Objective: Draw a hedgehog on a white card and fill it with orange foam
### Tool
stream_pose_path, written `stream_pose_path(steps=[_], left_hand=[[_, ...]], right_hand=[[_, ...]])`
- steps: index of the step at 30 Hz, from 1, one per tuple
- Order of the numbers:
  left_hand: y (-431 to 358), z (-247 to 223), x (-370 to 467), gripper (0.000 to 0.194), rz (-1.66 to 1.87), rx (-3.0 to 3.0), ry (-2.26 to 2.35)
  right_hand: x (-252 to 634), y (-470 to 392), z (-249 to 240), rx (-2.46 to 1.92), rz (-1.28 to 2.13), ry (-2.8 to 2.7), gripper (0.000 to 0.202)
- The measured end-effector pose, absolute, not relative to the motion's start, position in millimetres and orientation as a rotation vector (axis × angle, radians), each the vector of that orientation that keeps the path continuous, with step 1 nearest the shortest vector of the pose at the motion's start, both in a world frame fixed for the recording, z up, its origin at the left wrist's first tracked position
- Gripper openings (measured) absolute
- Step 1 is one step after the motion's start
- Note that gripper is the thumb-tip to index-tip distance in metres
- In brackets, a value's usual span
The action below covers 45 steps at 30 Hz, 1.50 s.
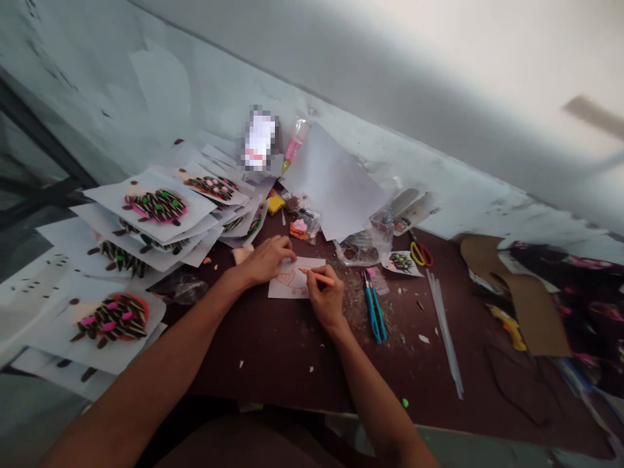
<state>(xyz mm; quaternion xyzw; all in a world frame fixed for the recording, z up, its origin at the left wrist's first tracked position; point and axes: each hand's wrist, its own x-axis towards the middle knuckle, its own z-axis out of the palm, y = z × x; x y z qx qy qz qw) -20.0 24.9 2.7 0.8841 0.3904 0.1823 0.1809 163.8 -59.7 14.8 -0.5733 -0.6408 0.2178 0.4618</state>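
Note:
A small white paper (273,289) lies on the dark red tabletop, bearing an orange outline drawing with little feet. My right hand (325,298) is closed round an orange pencil (322,278), its tip on the drawing. Across the upper left of the sheet rests my left hand (267,260), fingers laid loosely over the paper's edge and holding nothing. Beside the left wrist is a pale lump, perhaps clay (242,253). Blue-handled pliers (374,315) lie right of my right hand.
Stacked sheets with hedgehog pictures (156,205) fill the left side. A lit phone (260,140) stands behind, near a large blank sheet (336,175). Scissors (420,253), glue sticks (444,335), a yellow tool (509,327) and cardboard (539,312) lie to the right.

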Motion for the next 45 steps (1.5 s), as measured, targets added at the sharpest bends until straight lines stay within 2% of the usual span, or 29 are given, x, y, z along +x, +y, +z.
stream_pose_path(steps=[21,28,45], left_hand=[[17.7,18.5,-22.2,0.03,0.339,2.458,1.173],[16.0,17.6,-26.3,0.042,0.32,2.433,1.165],[16.1,19.3,-25.7,0.042,0.29,2.408,1.172]], right_hand=[[166.0,-58.8,6.2,-1.42,0.582,-1.646,0.023],[166.1,-58.0,5.8,-1.414,0.595,-1.666,0.022],[165.1,-58.4,7.5,-1.433,0.535,-1.706,0.024]])
